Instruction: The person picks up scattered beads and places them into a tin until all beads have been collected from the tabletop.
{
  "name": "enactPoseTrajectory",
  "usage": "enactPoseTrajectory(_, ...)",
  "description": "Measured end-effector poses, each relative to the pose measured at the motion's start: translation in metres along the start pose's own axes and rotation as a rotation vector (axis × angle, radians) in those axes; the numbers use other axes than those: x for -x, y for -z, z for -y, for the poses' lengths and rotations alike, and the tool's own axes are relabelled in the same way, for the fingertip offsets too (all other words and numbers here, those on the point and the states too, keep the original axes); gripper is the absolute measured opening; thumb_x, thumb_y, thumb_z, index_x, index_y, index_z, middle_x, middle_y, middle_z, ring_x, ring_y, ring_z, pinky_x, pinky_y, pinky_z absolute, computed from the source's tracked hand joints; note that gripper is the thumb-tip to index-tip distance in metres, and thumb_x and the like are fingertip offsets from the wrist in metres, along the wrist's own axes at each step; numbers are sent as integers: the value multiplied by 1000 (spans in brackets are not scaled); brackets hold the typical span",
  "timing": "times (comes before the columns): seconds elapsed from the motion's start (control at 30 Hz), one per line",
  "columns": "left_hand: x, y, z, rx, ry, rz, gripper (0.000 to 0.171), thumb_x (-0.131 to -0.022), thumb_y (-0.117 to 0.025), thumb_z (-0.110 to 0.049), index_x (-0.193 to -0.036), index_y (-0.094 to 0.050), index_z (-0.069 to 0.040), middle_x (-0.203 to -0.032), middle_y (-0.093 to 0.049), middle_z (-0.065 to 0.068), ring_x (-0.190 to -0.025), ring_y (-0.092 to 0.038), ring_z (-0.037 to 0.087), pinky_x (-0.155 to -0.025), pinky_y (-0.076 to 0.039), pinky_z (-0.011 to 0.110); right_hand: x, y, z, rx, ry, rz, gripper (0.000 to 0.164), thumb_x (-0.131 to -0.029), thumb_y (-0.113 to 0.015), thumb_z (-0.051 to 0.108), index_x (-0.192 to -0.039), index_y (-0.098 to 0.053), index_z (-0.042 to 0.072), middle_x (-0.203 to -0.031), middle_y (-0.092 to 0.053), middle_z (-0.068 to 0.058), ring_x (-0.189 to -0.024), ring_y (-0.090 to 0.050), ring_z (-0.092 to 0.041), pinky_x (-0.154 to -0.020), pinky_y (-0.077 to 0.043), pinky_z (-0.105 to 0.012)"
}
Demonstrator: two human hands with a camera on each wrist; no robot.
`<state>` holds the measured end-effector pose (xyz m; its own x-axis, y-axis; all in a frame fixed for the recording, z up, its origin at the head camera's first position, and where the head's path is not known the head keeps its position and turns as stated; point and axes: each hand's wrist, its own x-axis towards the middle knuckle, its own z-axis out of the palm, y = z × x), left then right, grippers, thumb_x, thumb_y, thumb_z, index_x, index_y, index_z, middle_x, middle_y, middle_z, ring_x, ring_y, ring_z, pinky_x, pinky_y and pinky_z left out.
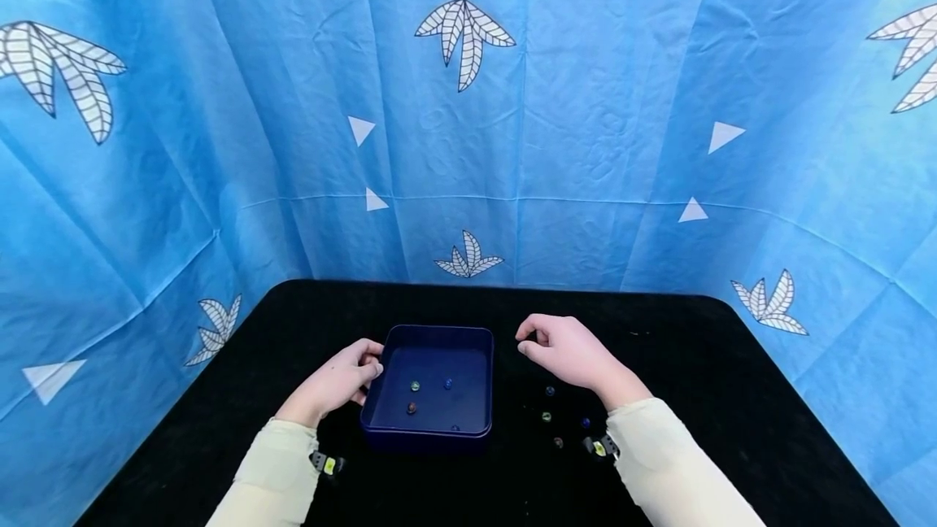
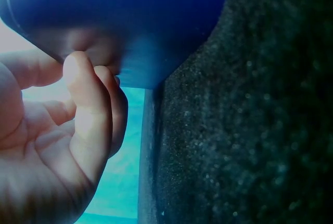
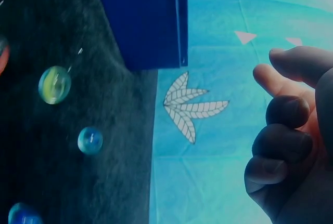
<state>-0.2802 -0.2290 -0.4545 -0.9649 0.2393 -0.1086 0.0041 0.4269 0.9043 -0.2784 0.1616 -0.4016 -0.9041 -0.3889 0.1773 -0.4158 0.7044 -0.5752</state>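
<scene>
A dark blue square box (image 1: 439,340) without a lid sits on the black table. My left hand (image 1: 340,381) holds its left side, thumb at the rim and fingers against the outer wall (image 2: 140,21). Inside lie several glass marbles, among them a green one (image 1: 415,386), a blue one (image 1: 448,384) and a brown one (image 1: 411,408). My right hand (image 1: 567,348) hovers right of the box, fingers loosely bent, with nothing visible between thumb and index finger. Below it, several more marbles lie on the cloth, including a green marble (image 3: 54,84) and a blue marble (image 3: 90,140).
Black cloth covers the table (image 1: 681,397), which has rounded far corners. A blue curtain (image 1: 586,104) with white leaf prints and triangles surrounds the back and sides. Another brown marble (image 1: 559,442) and a dark blue marble (image 1: 586,423) lie near the right wrist.
</scene>
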Motion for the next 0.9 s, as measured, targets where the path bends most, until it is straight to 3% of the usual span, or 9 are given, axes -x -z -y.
enactPoseTrajectory(0.5, -1, 1, 0, -20, -2, 2, 34, -103, -50, -5, -136, -48, 5, -99, -54, 16, -84, -58, 29, -65, -57, 42, 35, 8, -32, 32, -14, 24, 9, -94, -69, 26, -103, -69, 28, -61, -48, 7, -49, -41, -9, -56, -44, -29)
enactPoseTrajectory(0.9, 1, 2, -1, 1, 0, 11, 35, -104, -50, -5, -137, -47, 5, -104, -53, 18, -84, -60, 29, -65, -57, 42, 71, 9, -63, 36, -6, 69, 12, -92, -72, 27, -103, -71, 22, -62, -46, 13, -51, -40, -3, -60, -45, -26)
